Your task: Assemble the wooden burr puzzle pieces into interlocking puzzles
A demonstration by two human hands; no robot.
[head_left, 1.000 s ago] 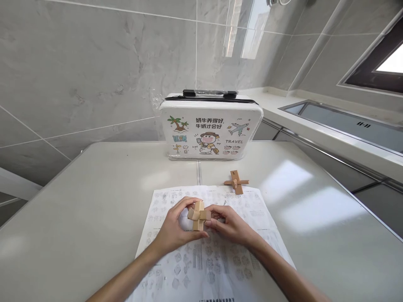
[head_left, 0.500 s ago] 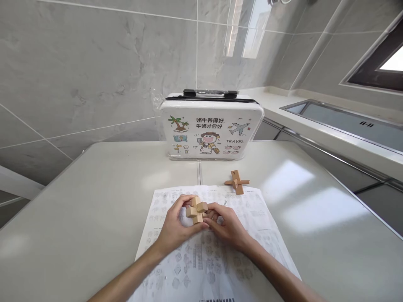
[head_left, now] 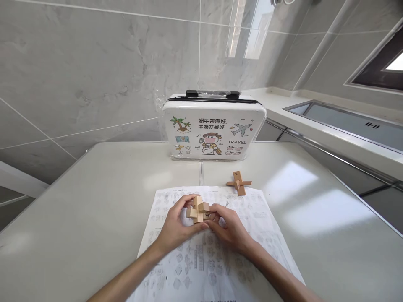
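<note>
Both hands hold a small pale wooden interlocking puzzle [head_left: 197,209] just above a printed sheet [head_left: 208,260] of puzzle diagrams. My left hand [head_left: 174,228] grips its left side, fingers curled round the sticks. My right hand [head_left: 228,228] pinches its right side with thumb and fingertips. The puzzle's crossed sticks point up and sideways. A second, darker wooden cross puzzle [head_left: 239,183] lies on the table beyond the sheet's far right corner, apart from both hands.
A white plastic-wrapped case [head_left: 214,131] with cartoon travel prints stands against the tiled wall at the table's [head_left: 94,201] far edge. A counter with a sunken sink [head_left: 346,121] runs along the right. A seam divides the tabletop down the middle.
The wooden puzzle has been turned in my fingers and sits slightly lower; both hands kept their grip. The view shifted a little to the left.
</note>
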